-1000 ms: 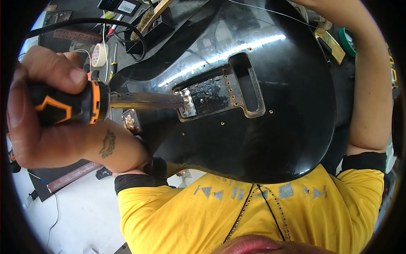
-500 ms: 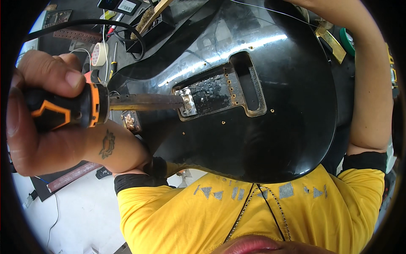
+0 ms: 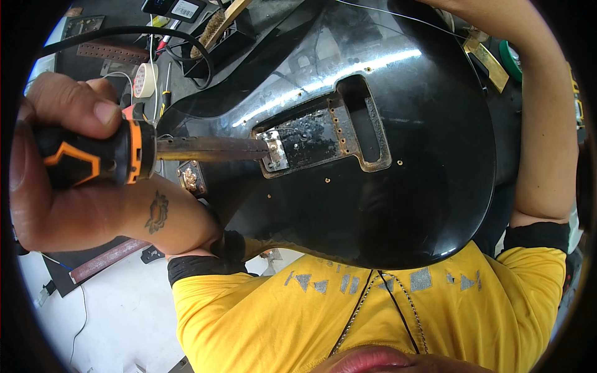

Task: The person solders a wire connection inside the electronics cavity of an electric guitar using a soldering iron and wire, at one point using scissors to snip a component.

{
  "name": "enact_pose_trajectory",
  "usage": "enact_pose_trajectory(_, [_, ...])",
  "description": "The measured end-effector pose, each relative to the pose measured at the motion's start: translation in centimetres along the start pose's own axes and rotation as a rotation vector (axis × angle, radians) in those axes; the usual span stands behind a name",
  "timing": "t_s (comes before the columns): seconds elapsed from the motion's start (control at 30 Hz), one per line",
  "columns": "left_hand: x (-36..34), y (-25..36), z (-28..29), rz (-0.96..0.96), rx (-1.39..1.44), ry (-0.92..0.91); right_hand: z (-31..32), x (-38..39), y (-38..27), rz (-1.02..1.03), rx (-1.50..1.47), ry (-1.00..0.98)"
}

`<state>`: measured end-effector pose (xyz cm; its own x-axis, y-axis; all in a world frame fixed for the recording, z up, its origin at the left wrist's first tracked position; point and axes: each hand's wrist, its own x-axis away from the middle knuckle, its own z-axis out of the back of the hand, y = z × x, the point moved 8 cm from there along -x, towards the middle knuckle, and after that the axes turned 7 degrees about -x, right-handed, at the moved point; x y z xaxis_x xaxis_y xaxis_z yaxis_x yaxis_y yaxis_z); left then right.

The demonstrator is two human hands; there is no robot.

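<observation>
My left hand is closed around the black and orange handle of a screwdriver. The shaft runs right, its tip meeting a small silver metal plate at the left end of a recessed cavity. That cavity is cut into a glossy black electric guitar body, lying against my front with its back side showing. Inside it, the floor looks worn, with a row of rusty holes, and a slot opens at its right end. My right arm reaches along the guitar's right side and leaves the picture at the top, so that hand is hidden.
A roll of tape, a slim screwdriver and a black cable lie on the left. Farther back, a wooden-handled brush rests in a black box. A brass-coloured piece lies at the right. One thin wire crosses the guitar's top.
The screwdriver handle and my left hand have shifted very slightly left and up. The guitar and my right arm stay almost where they were.
</observation>
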<state>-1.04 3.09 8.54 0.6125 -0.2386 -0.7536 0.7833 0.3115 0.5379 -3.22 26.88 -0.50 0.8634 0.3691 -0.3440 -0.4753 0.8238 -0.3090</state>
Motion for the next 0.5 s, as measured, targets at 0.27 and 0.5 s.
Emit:
enact_pose_trajectory(0.27, [-0.04, 0.08, -0.28, -0.014, -0.096, 0.0, 0.2, 0.08, 0.05, -0.006, -0.015, -0.007])
enact_pose_trajectory(0.5, [-0.26, -0.24, 0.5, -0.029, -0.228, -0.023, -0.38, -0.14, 0.05, 0.003, -0.026, -0.02])
